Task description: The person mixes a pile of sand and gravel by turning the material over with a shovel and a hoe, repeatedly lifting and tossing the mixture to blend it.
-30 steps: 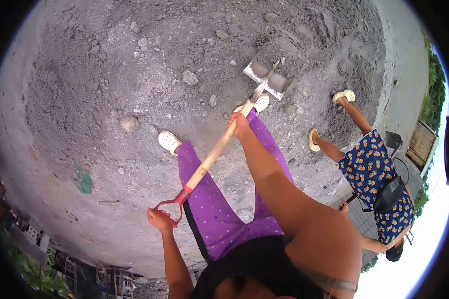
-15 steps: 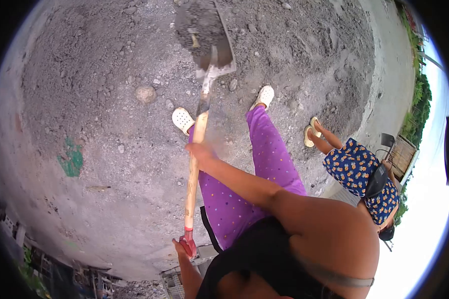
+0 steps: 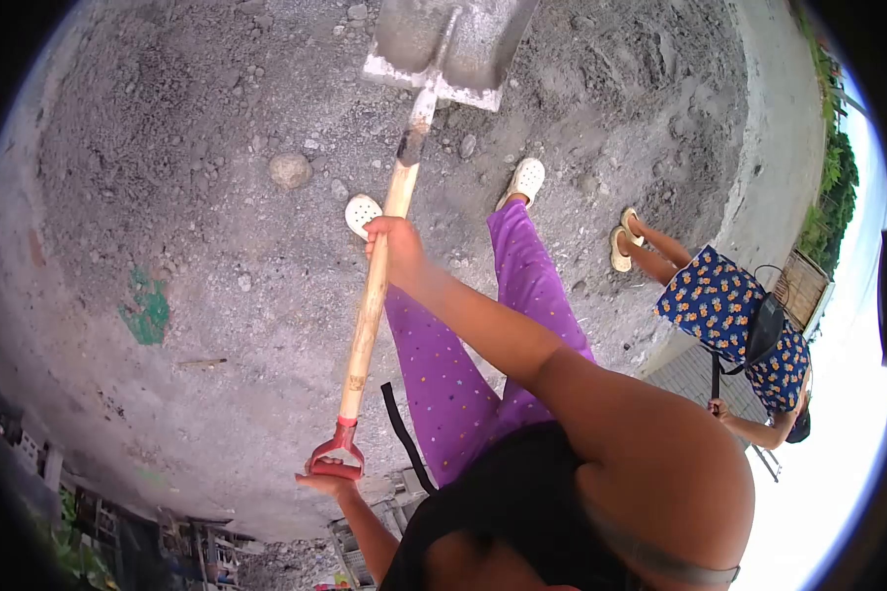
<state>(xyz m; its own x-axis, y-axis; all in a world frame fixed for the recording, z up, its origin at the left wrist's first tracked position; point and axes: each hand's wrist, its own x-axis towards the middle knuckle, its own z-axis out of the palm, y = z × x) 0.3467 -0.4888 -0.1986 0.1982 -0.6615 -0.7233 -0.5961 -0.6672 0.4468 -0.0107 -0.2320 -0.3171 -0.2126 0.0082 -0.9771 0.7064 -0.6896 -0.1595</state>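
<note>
A shovel with a wooden shaft (image 3: 365,335) and a red D-shaped grip reaches away from me across the ground. My right hand (image 3: 396,248) is wrapped round the middle of the shaft. At the near end, my left hand (image 3: 331,475) holds the red grip, partly hidden by it. The metal blade (image 3: 453,49) is at the top of the view, cut off by the frame edge. Its visible face is bare, with pale residue along the near edge. Grey sand and gravel (image 3: 168,108) lie beneath and around the blade.
My feet in white clogs (image 3: 528,180) stand apart on gravelly ground. A rounded stone (image 3: 290,170) and a green patch (image 3: 146,310) lie leftward. On the right stands another person in a blue patterned outfit (image 3: 710,300), holding a dark handle. Beyond is a concrete strip (image 3: 784,148).
The grey material heaped on the blade has left it. The blade has shifted up and right, the red grip left and slightly up. The other person's arm now shows, holding a dark handle.
</note>
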